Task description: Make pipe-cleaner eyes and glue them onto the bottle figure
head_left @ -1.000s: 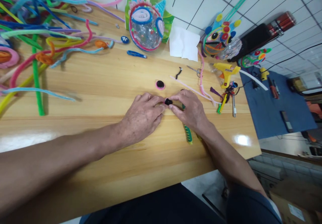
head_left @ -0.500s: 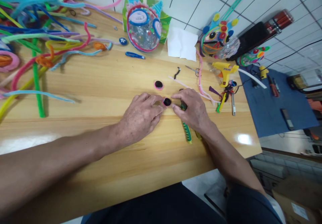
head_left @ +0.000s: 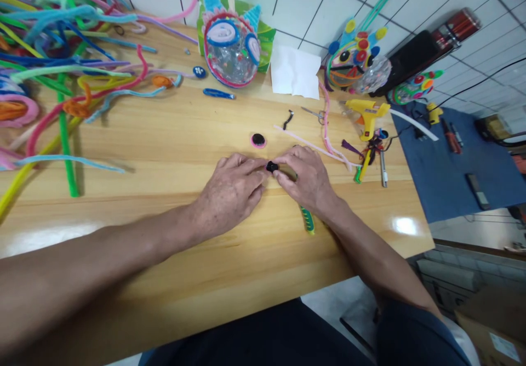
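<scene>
Between the fingertips of both hands is a small black pipe cleaner coil [head_left: 272, 166], partly hidden by the fingers. My left hand [head_left: 235, 192] pinches its left side, thumb and forefinger together. From the right, the thumb and forefinger of my right hand [head_left: 309, 177] close on it too. Just beyond them, a similar black disc with a pink rim [head_left: 258, 139] lies flat on the wooden table [head_left: 172, 256]. A green and yellow tool handle [head_left: 306, 221] sticks out from under my right hand; its other end is mostly covered.
Pipe cleaners [head_left: 61, 70] are heaped at the left. Decorated clear plastic figures [head_left: 232, 51] stand along the tiled wall, near a white paper [head_left: 295, 73]. A yellow glue gun [head_left: 367, 116], scissors [head_left: 314, 115] and a pen [head_left: 383, 169] lie at the right. A blue clip [head_left: 219, 93] lies farther back.
The coil lay face up with pink at its edge; now the right fingers have closed in on it and it looks tilted or squeezed. The view has shifted slightly.
</scene>
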Demonstrator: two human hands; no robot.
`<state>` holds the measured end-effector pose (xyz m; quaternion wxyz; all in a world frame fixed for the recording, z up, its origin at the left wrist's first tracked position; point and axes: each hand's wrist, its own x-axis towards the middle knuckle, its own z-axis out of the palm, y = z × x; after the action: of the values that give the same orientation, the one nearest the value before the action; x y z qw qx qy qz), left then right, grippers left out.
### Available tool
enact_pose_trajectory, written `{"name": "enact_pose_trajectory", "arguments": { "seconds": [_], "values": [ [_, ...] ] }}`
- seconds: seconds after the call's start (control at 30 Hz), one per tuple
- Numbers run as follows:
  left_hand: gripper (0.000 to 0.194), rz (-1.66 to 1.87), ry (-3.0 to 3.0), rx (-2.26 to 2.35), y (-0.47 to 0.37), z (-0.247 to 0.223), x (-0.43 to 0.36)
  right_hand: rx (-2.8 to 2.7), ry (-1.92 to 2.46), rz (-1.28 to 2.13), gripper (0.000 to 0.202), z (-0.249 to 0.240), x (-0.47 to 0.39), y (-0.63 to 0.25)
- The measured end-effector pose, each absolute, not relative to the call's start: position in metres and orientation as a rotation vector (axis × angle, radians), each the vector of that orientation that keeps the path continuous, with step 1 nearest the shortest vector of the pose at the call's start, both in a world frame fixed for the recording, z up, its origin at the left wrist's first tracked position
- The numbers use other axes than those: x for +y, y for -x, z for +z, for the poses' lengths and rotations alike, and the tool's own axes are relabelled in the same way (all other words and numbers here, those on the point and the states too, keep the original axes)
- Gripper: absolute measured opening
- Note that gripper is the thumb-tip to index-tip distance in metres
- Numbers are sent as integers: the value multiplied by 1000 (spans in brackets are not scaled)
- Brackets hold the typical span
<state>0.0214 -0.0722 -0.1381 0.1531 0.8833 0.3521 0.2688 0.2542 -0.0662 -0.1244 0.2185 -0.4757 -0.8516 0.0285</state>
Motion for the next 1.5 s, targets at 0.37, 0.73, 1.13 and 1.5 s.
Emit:
{"name": "enact_pose_trajectory", "arguments": {
  "seconds": [0.37,0.73,1.13,1.5],
  "values": [
    [23,941,-2346,939,-19,-138,-66,-2337,1340,35,24,-120,-67,-258],
    [18,1019,-2228,929,-19,-136,-65,-2425,1356,-63,12,-116,-69,-244],
    [34,706,-1087,659,-24,-123,-60,-2278,1137,-211,24,-100,-83,-242],
    [33,740,-1016,737,-23,-120,-62,-2174,1043,-201,29,-100,-85,-240]
  ]
}}
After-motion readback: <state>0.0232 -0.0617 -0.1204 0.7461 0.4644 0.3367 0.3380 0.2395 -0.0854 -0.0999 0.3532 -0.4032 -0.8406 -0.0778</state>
